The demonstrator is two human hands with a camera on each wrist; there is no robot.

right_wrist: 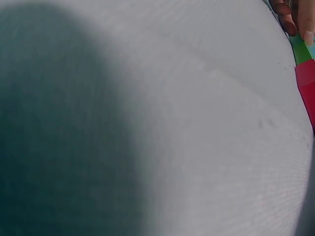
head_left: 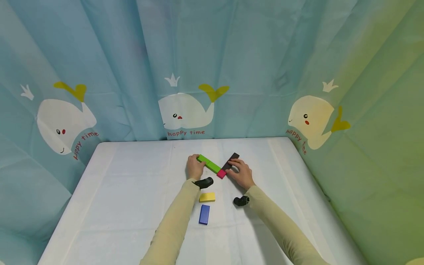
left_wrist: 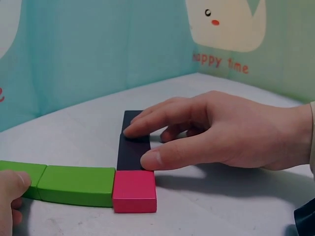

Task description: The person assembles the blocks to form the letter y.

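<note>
In the head view, two green blocks (head_left: 213,166) lie end to end, meeting a red block (head_left: 221,173) at a corner. Two black blocks (left_wrist: 134,147) run away from the red block at an angle, in line with each other. My left hand (head_left: 195,167) pinches the far-left green block (left_wrist: 24,171) at its outer end. Beside the black row is my right hand (head_left: 243,175); in the left wrist view its index fingertip rests on the black top and its thumb touches the near edge. The right wrist view catches only part of the red block (right_wrist: 306,78) and green.
A yellow block (head_left: 207,197) and a blue block (head_left: 204,214) lie nearer on the white table (head_left: 132,206), between the forearms. A curtain with whale prints (head_left: 187,110) stands behind the table and along its sides.
</note>
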